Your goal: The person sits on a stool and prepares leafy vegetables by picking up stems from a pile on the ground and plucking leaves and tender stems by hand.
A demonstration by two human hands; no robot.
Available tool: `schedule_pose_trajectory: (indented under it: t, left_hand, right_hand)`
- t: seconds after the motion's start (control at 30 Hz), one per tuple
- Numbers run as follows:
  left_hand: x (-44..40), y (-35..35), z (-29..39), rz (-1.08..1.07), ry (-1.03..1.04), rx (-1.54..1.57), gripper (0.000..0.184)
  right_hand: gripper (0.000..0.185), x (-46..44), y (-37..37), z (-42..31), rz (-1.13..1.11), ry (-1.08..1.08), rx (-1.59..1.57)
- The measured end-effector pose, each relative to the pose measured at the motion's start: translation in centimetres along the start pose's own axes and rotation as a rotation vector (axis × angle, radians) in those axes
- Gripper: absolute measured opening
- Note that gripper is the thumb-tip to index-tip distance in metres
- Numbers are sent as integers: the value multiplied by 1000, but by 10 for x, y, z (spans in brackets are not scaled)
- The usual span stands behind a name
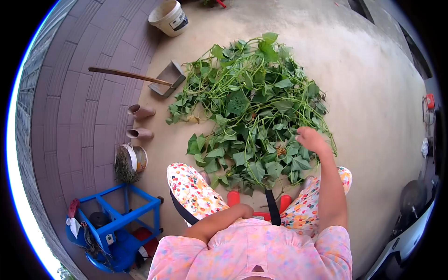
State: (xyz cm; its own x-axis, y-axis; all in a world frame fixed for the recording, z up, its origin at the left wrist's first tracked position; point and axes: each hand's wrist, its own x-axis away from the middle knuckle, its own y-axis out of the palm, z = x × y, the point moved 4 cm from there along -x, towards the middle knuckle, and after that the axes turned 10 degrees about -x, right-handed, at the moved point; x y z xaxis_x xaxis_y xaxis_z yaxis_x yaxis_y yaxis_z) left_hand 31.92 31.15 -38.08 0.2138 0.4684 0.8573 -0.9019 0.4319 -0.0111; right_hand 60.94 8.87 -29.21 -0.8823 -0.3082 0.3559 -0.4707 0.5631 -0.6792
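Note:
A big heap of green leafy vines (pixel 252 98) with long stems lies on the concrete floor in front of my knees. My right hand (pixel 310 139) is stretched out over the heap's right side, close to the leaves. Its fingers are curled together, and what they hold, if anything, is too small to make out. Close to my body, above my lap, rests my left hand (pixel 242 212). Its fingers are mostly hidden, so its grip does not show.
Left of the heap are a long-handled dustpan (pixel 167 78), a pair of boots (pixel 141 111) and a tipped bucket (pixel 141 158). A blue frame (pixel 122 225) stands at lower left. A white bucket (pixel 169 19) sits by the tiled wall. Red stool parts (pixel 233 198) show between my legs.

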Motion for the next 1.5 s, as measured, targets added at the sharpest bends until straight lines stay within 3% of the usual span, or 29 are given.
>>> schedule_pose_trajectory:
  t: [0.07,0.13,0.3,0.4,0.53,0.6,0.63,0.7,0.73,0.8,0.87,0.97,1.03,1.07,1.13,1.37,1.43,1.5]
  left_hand:
    - [5,-13,0,200,-83,25,49]
    - [-2,-20,-10,300,-120,60,45]
    - [-13,-28,-48,720,-248,276,33]
    - [-1,-39,-62,767,-290,282,33]
    - [59,-76,-80,873,-213,224,40]
    - [113,-91,-90,1060,-313,230,38]
    - [134,-94,-100,1119,-388,275,39]
    - [188,-93,-107,1409,-424,239,32]
    - [209,-94,-112,1276,-582,200,30]
    - [227,-76,-145,1448,-722,89,26]
    - [254,-62,-147,1445,-988,48,25]
    - [237,-35,-193,1446,-981,104,29]
    - [218,-28,-218,1509,-684,437,34]
    - [216,-32,-219,1515,-673,426,34]
    - [232,-36,-187,1464,-817,539,39]
    - [223,-29,-196,1449,-877,656,42]
    - [209,-31,-218,1452,-788,418,43]
    - [199,-34,-233,1444,-805,408,43]
  right_hand:
    - [26,7,9,0,-161,55,-143]
    - [26,19,11,-3,-153,15,-65]
    - [24,77,9,-14,84,-55,-425]
    - [20,118,-3,-17,228,-103,-498]
    - [15,168,-34,9,541,-7,-368]
    - [18,193,-38,33,708,146,6]
    - [19,200,-33,44,675,266,201]
    - [24,208,-28,39,644,422,303]
    - [26,207,-27,39,620,469,300]
    - [28,209,-24,39,629,531,288]
    - [28,206,-21,39,556,549,336]
    - [28,207,-21,43,527,598,309]
    - [28,205,-21,46,536,620,288]
    - [28,205,-20,47,526,630,272]
    - [30,205,-22,43,470,668,250]
    - [36,210,-18,43,450,728,221]
    - [39,211,-19,41,394,775,233]
    - [43,212,-21,41,334,824,245]
